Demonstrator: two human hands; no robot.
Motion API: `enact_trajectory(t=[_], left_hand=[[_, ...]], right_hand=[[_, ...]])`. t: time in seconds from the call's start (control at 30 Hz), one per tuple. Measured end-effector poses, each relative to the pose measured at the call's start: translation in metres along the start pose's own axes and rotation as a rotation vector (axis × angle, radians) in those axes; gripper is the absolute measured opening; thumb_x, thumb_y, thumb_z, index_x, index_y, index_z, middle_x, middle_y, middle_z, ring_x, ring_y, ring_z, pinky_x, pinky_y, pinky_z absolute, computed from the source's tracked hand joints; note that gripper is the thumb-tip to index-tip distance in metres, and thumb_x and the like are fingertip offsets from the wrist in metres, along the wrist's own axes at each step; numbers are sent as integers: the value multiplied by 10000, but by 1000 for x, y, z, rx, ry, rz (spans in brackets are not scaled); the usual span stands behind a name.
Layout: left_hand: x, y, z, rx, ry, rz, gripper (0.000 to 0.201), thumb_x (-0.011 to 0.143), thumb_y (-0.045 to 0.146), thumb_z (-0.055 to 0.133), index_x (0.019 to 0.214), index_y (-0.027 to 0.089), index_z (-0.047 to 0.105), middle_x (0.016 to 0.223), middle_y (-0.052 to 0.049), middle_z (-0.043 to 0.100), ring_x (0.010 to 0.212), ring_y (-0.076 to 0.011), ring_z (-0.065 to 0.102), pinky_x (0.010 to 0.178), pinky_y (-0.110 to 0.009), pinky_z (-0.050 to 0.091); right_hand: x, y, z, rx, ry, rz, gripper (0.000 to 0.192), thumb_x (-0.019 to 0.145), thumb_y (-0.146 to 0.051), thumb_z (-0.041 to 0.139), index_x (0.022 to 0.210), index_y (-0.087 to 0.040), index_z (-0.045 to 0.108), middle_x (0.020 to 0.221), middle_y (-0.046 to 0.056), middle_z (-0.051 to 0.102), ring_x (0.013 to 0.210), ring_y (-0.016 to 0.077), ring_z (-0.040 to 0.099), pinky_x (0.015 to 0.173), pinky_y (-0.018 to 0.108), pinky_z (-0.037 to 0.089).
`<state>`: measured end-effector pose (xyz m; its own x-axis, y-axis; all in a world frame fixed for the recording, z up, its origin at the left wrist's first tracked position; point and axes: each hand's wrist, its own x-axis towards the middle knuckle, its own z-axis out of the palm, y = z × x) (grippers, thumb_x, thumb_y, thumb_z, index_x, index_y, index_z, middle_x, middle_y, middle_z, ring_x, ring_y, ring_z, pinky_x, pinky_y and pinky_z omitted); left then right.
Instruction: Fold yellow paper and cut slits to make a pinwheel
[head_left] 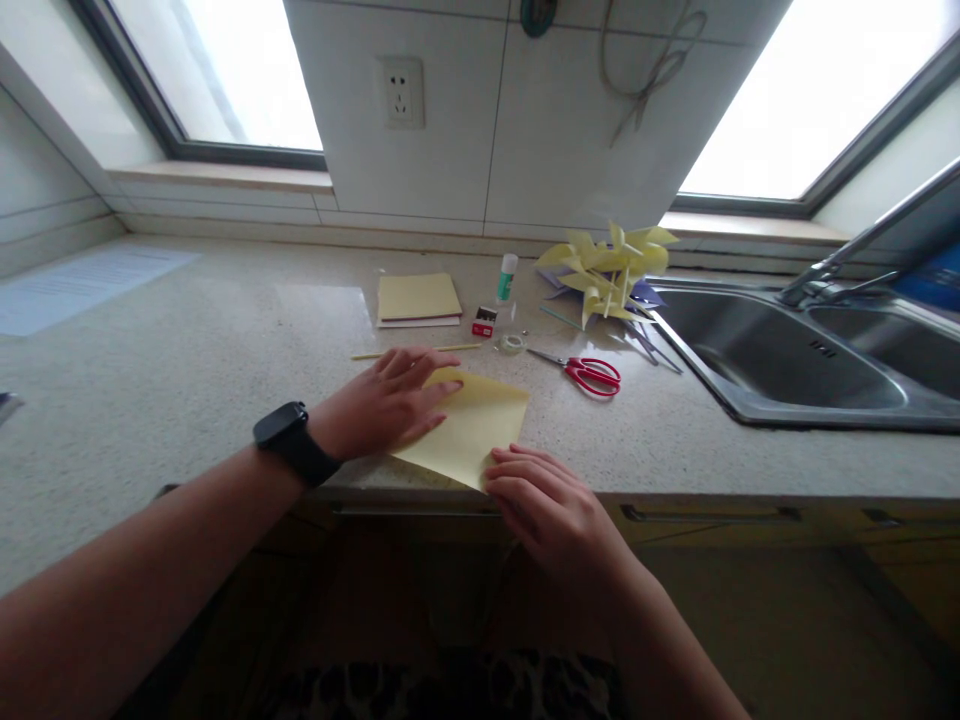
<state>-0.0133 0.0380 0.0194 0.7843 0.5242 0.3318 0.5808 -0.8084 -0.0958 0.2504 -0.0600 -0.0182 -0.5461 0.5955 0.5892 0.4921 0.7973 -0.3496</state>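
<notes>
A square sheet of yellow paper [469, 425] lies on the counter near its front edge. My left hand [390, 400], with a black watch at the wrist, rests over the paper's left side, fingers stretched and spread. At the near right corner, my right hand [544, 500] has its fingers together on the paper's edge; its thumb is mostly hidden under them. Just beyond the sheet are a thin yellow stick [367, 356], a roll of clear tape [512, 343] and red-handled scissors [592, 375].
Farther back are a stack of coloured paper [418, 298], a small red box [484, 322] and a glue stick [507, 278]. Yellow and purple paper pinwheels [611, 265] lie beside the steel sink [750, 415]. Printed sheets [90, 285] lie at the left.
</notes>
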Motion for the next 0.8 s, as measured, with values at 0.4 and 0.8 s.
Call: enact_trajectory(t=[0.4, 0.8], left_hand=[[-12, -7, 6, -36, -20, -109, 364, 950, 241, 551, 1292, 208, 670, 1569, -140, 389, 1433, -358, 340, 1149, -555, 333], [-16, -14, 13, -32, -108, -102, 429, 1018, 301, 420, 1405, 191, 568, 1540, -72, 506, 1522, -255, 283, 1278, -502, 78]], right_hand=[[-3, -12, 8, -79, 53, 62, 213, 906, -42, 623, 1079, -166, 643, 1054, 71, 730, 1063, 214, 654, 1001, 427, 527], [-10, -5, 13, -131, 89, 21, 302, 877, -37, 659, 1163, -135, 660, 1126, 99, 717, 1109, 224, 644, 999, 399, 533]])
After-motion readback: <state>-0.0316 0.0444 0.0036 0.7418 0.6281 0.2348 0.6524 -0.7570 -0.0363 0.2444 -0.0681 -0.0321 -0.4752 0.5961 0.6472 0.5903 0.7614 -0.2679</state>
